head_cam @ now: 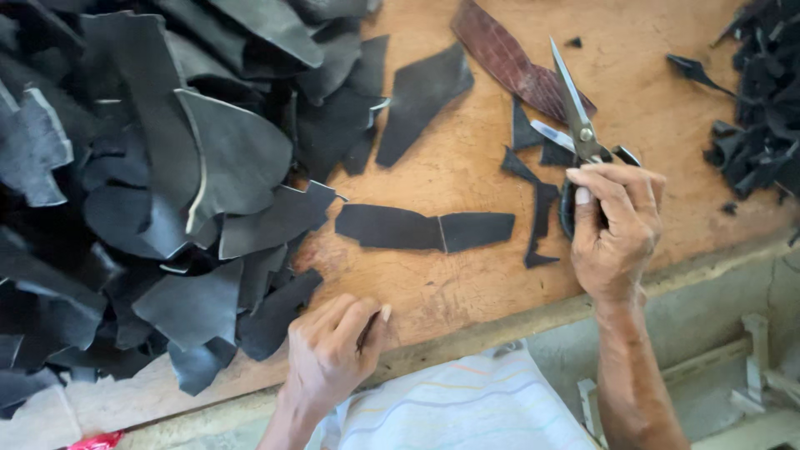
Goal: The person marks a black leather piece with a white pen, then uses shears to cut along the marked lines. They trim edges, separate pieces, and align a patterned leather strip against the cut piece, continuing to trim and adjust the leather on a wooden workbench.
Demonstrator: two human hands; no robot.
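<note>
Gripping scissors (577,125) by handles, right hand (614,235).

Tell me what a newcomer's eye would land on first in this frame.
Probably the big heap of dark leather offcuts that fills the left half of the wooden board. Next, the open scissors held by the right hand, blades pointing up at the right of centre. The left hand rests curled at the near edge, below two flat dark cut pieces.

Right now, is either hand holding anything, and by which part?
The right hand grips open scissors by their black handles. The left hand is curled; whether it holds anything cannot be told.
</note>
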